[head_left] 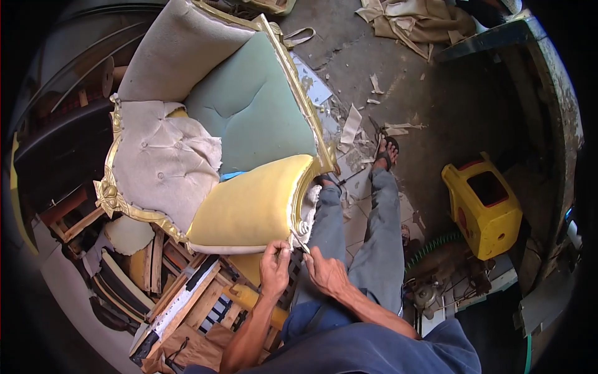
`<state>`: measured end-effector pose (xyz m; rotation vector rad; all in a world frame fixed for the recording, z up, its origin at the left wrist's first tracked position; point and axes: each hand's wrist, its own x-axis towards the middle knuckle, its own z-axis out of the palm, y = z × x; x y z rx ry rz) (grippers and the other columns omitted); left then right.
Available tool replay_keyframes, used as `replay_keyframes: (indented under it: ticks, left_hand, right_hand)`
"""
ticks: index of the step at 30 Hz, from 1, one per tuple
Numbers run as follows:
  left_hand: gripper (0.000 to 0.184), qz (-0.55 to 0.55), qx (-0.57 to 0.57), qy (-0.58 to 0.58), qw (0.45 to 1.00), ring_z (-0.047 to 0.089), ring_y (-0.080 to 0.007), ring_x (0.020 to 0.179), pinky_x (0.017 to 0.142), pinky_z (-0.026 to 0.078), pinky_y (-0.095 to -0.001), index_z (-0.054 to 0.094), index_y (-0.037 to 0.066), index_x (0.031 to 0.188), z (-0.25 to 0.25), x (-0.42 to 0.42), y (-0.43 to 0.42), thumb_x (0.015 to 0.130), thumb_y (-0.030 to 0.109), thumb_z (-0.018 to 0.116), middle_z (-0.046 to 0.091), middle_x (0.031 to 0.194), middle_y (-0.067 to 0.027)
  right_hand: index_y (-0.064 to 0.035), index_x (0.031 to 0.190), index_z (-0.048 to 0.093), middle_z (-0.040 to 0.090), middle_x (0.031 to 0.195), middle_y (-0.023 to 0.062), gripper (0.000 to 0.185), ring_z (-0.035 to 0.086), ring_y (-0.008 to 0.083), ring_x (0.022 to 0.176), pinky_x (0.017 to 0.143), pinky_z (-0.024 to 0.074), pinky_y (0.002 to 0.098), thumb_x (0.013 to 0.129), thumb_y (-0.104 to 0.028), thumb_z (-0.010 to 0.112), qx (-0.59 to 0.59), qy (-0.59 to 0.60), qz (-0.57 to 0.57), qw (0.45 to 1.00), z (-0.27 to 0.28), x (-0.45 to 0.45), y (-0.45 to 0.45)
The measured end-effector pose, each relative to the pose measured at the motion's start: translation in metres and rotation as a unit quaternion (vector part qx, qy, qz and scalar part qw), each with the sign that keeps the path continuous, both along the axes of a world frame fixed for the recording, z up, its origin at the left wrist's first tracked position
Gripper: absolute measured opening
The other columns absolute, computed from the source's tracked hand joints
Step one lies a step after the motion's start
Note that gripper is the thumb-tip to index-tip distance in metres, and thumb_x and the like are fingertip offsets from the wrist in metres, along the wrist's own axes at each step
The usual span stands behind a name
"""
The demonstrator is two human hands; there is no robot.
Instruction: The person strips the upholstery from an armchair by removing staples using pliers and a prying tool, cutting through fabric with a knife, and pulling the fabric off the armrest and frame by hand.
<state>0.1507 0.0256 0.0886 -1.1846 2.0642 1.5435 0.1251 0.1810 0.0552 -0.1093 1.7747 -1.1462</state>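
An armchair (301, 100) with a carved gold frame stands tilted in front of me. Yellow fabric covers its near armrest (249, 202), while green fabric covers the seat (243, 112) and worn pale tufted fabric covers the backrest (165, 146). White padding and ragged material show at the armrest's front end (309, 215). My left hand (274, 268) is closed in a pinch at the armrest's lower corner; what its fingers hold is too small to make out. My right hand (327, 272) is closed around a thin metal tool (301, 242), whose tip points up at that corner.
A yellow plastic stool (486, 209) lies on the right, near a green coiled hose (436, 247) and machinery. Torn fabric scraps (351, 123) litter the floor by my feet. Wooden frames (205, 299) are piled at lower left. Brown cloth (417, 25) lies at the top.
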Motion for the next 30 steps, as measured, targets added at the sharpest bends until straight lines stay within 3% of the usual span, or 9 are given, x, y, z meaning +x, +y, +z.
replay_keyframes:
  ticks: [2, 5, 9, 14, 15, 20, 24, 29, 30]
  left_hand:
    - [0.009, 0.047, 0.022, 0.001, 0.999, 0.054, -0.0124, 0.095, 0.087, 0.045, -0.0264, 0.059, 0.003, 0.104, 0.015, 0.019, 0.003, 0.102, 0.011, 0.058, 0.059, 0.104, -0.0045]
    - [0.009, -0.016, -0.016, 0.025, 0.999, 0.054, -0.0126, 0.094, 0.087, 0.045, -0.0271, 0.057, 0.003, 0.104, 0.005, 0.006, 0.010, 0.102, 0.012, 0.057, 0.058, 0.101, -0.0041]
    - [0.010, -0.001, 0.007, 0.010, 1.000, 0.055, -0.0150, 0.092, 0.085, 0.046, -0.0288, 0.057, 0.002, 0.102, 0.010, 0.008, 0.014, 0.102, 0.011, 0.057, 0.059, 0.102, -0.0054]
    - [0.009, -0.104, -0.023, -0.003, 0.994, 0.057, -0.0188, 0.089, 0.083, 0.047, -0.0307, 0.057, 0.001, 0.101, 0.026, 0.029, 0.020, 0.101, 0.010, 0.057, 0.058, 0.101, -0.0088]
    - [0.009, -0.057, 0.016, 0.003, 0.998, 0.057, -0.0201, 0.088, 0.081, 0.048, -0.0315, 0.058, 0.002, 0.102, 0.025, 0.032, 0.018, 0.101, 0.010, 0.057, 0.058, 0.103, -0.0099]
    - [0.009, -0.057, -0.007, -0.005, 0.998, 0.058, -0.0231, 0.090, 0.081, 0.048, -0.0325, 0.058, 0.002, 0.101, 0.032, 0.028, 0.027, 0.100, 0.011, 0.059, 0.059, 0.103, -0.0117]
    - [0.004, -0.176, -0.060, 0.004, 0.983, 0.059, -0.0336, 0.091, 0.085, 0.049, -0.0398, 0.060, 0.001, 0.096, 0.056, 0.018, 0.040, 0.093, 0.004, 0.061, 0.061, 0.096, -0.0160]
    - [0.004, -0.177, -0.075, -0.022, 0.981, 0.061, -0.0332, 0.089, 0.084, 0.049, -0.0387, 0.060, 0.001, 0.094, 0.048, 0.063, 0.035, 0.093, 0.004, 0.061, 0.062, 0.092, -0.0147]
    - [0.008, -0.090, -0.035, -0.097, 0.991, 0.060, -0.0272, 0.083, 0.081, 0.049, -0.0366, 0.062, 0.003, 0.098, 0.029, 0.089, 0.031, 0.098, 0.010, 0.059, 0.061, 0.087, -0.0089]
  right_hand:
    - [-0.0084, 0.109, 0.047, 0.060, 0.063, 0.0305, 0.021, 0.060, 0.0539, 0.062, 0.058, 0.0474, 0.0628, 0.103, -0.028, 0.050, 0.000, -0.018, 0.013, 1.000, -0.002, 0.009, -0.003]
    - [-0.0081, 0.109, 0.047, 0.060, 0.063, 0.0299, 0.021, 0.060, 0.0539, 0.062, 0.057, 0.0467, 0.0633, 0.102, -0.027, 0.052, -0.020, -0.002, -0.024, 1.000, -0.017, -0.001, -0.012]
    - [-0.0073, 0.106, 0.046, 0.059, 0.061, 0.0292, 0.020, 0.059, 0.0534, 0.060, 0.055, 0.0462, 0.0628, 0.102, -0.026, 0.053, -0.039, 0.021, -0.034, 0.998, -0.028, 0.022, -0.009]
    - [-0.0071, 0.100, 0.046, 0.059, 0.058, 0.0258, 0.018, 0.058, 0.0506, 0.055, 0.051, 0.0457, 0.0608, 0.101, -0.023, 0.055, -0.042, 0.055, 0.025, 0.997, -0.040, 0.046, 0.021]
    - [-0.0071, 0.100, 0.046, 0.059, 0.058, 0.0258, 0.018, 0.058, 0.0506, 0.055, 0.051, 0.0457, 0.0608, 0.101, -0.023, 0.055, -0.045, 0.062, 0.024, 0.997, -0.042, 0.040, 0.019]
    - [-0.0068, 0.097, 0.048, 0.062, 0.064, 0.0228, 0.018, 0.061, 0.0468, 0.059, 0.053, 0.0475, 0.0572, 0.100, -0.022, 0.057, -0.066, 0.104, -0.023, 0.992, -0.035, 0.018, 0.001]
    - [-0.0061, 0.098, 0.048, 0.062, 0.067, 0.0215, 0.019, 0.062, 0.0443, 0.060, 0.052, 0.0482, 0.0542, 0.099, -0.022, 0.058, -0.101, 0.117, 0.019, 0.988, -0.070, 0.044, 0.006]
    - [-0.0059, 0.092, 0.051, 0.063, 0.071, 0.0196, 0.021, 0.062, 0.0441, 0.065, 0.055, 0.0485, 0.0531, 0.099, -0.024, 0.058, -0.048, 0.133, 0.044, 0.989, -0.068, 0.046, 0.035]
    - [-0.0059, 0.092, 0.051, 0.063, 0.071, 0.0196, 0.021, 0.062, 0.0441, 0.065, 0.055, 0.0485, 0.0531, 0.099, -0.024, 0.058, -0.050, 0.140, 0.051, 0.988, -0.066, 0.034, 0.039]
